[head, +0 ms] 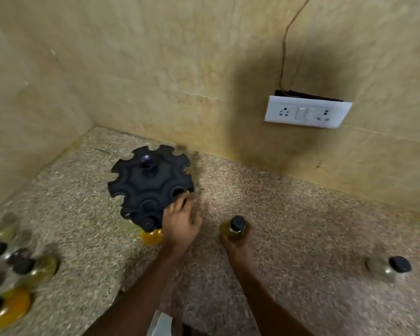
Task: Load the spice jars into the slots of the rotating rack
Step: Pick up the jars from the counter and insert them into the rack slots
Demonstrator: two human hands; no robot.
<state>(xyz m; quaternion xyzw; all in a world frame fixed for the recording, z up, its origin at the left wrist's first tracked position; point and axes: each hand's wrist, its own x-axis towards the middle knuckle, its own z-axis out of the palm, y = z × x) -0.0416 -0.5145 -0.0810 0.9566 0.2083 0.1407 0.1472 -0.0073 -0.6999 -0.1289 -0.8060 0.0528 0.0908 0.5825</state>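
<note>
Loading step in hand. Black rotating rack [150, 185] stands on counter [301, 214] near wall corner; top slots seen empty, 1 orange jar [152, 236] seated low at front. Left hand [182, 223] is laid on rack edge, fingers curled; grip cannot be told. Right hand [237, 241] is closed around yellow-green jar [234, 229], held upright just right of rack. Judged next: rack steadied or turned, open slot faced, jar lowered in. Spare jars [15, 267] clustered far left, 1 lone jar [388, 267] far right.

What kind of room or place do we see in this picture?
Most likely a home kitchen corner. A speckled stone counter meets tiled walls, a socket plate sits on the wall, and spice jars stand beside a black rotating rack.
</note>
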